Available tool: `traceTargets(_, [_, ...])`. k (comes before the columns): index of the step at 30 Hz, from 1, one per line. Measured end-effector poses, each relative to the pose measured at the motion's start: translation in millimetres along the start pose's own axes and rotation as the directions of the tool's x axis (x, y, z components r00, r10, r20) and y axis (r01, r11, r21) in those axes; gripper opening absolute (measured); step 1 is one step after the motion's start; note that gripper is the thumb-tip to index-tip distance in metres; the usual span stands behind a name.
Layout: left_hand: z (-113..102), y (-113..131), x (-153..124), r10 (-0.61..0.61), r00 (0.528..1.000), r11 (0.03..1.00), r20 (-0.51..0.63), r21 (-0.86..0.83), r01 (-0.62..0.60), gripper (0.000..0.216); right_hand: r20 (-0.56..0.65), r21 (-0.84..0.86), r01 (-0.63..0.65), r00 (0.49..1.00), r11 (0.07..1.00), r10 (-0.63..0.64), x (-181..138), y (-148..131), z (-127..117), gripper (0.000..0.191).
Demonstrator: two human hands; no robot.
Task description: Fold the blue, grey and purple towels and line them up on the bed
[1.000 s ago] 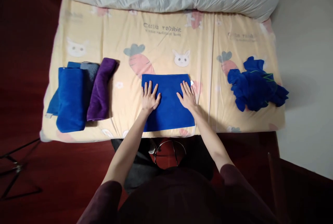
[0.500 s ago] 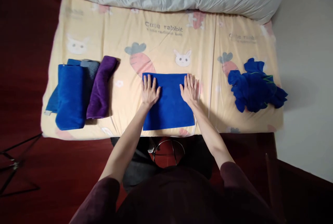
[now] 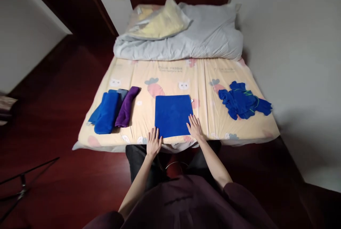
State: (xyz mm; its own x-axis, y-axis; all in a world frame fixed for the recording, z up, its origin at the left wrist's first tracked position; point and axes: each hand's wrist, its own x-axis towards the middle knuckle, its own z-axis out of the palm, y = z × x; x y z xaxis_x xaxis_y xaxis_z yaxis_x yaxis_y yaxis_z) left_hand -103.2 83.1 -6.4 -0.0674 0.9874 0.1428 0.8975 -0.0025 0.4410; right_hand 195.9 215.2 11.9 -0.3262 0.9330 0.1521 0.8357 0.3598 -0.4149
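Observation:
A flat folded blue towel (image 3: 173, 114) lies near the front edge of the yellow rabbit-print mattress (image 3: 165, 80). My left hand (image 3: 153, 142) rests at the towel's near left corner, fingers stretched out. My right hand (image 3: 195, 127) lies flat on its near right corner, fingers spread. Neither hand holds anything.
Rolled blue (image 3: 106, 112), grey (image 3: 122, 92) and purple (image 3: 127, 106) towels lie at the left of the mattress. A crumpled blue cloth (image 3: 243, 99) sits at the right. A grey duvet (image 3: 186, 37) is bunched at the far end. White walls flank the bed; a stand (image 3: 23, 183) is on the dark floor.
Both hands slid back from the towel's far edge to its near corners. The view pulled back and tilted up, showing the whole bed and room.

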Motion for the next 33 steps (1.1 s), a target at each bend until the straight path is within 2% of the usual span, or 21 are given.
traceTargets(5, [-2,-22,-50,-0.006,1.0,0.991,-0.015,-0.135,0.003,0.066,-0.053,0.139,-0.065,0.996,0.988,0.073,-61,5,-7,0.056])
traceTargets(8, [-1,-29,-77,-0.053,0.999,0.96,-0.005,-0.274,0.049,0.065,-0.134,0.319,-0.098,0.98,0.943,0.147,-121,0,-1,0.052])
traceTargets(10, [0,-27,-92,-0.129,0.991,0.925,0.028,-0.356,0.131,0.06,-0.186,0.442,-0.166,0.944,0.882,0.271,-165,-9,7,0.051])
traceTargets(12, [1,-22,-103,-0.191,0.976,0.877,0.105,-0.428,0.217,0.053,-0.118,0.556,-0.247,0.922,0.794,0.369,-199,-20,13,0.049])
traceTargets(14, [2,-16,-107,-0.21,0.956,0.817,0.203,-0.501,0.286,0.046,0.008,0.674,-0.307,0.912,0.672,0.409,-217,-31,16,0.05])
traceTargets(17, [3,-10,-100,-0.235,0.929,0.713,0.286,-0.599,0.365,0.046,0.104,0.792,-0.34,0.893,0.507,0.438,-209,-39,14,0.058])
traceTargets(20, [2,-10,-81,-0.34,0.896,0.582,0.286,-0.684,0.439,0.055,0.091,0.819,-0.344,0.869,0.46,0.487,-181,-32,9,0.062])
traceTargets(23, [-3,-8,-56,-0.453,0.842,0.401,0.292,-0.777,0.486,0.06,0.087,0.831,-0.354,0.844,0.428,0.529,-149,-19,3,0.063])
traceTargets(25, [-8,-6,-39,-0.478,0.815,0.28,0.327,-0.823,0.495,0.057,0.117,0.841,-0.379,0.824,0.387,0.554,-129,-13,-3,0.061])
traceTargets(27, [-12,-1,-24,-0.476,0.797,0.199,0.371,-0.838,0.508,0.052,0.174,0.844,-0.421,0.801,0.332,0.572,-109,-10,-9,0.056])
traceTargets(29, [-15,2,-12,-0.499,0.77,0.164,0.397,-0.83,0.534,0.047,0.238,0.837,-0.471,0.772,0.277,0.59,-93,-10,-16,0.05])
traceTargets(33, [-17,4,3,-0.566,0.719,0.164,0.403,-0.8,0.577,0.036,0.329,0.805,-0.552,0.72,0.218,0.611,-74,-13,-27,0.028])
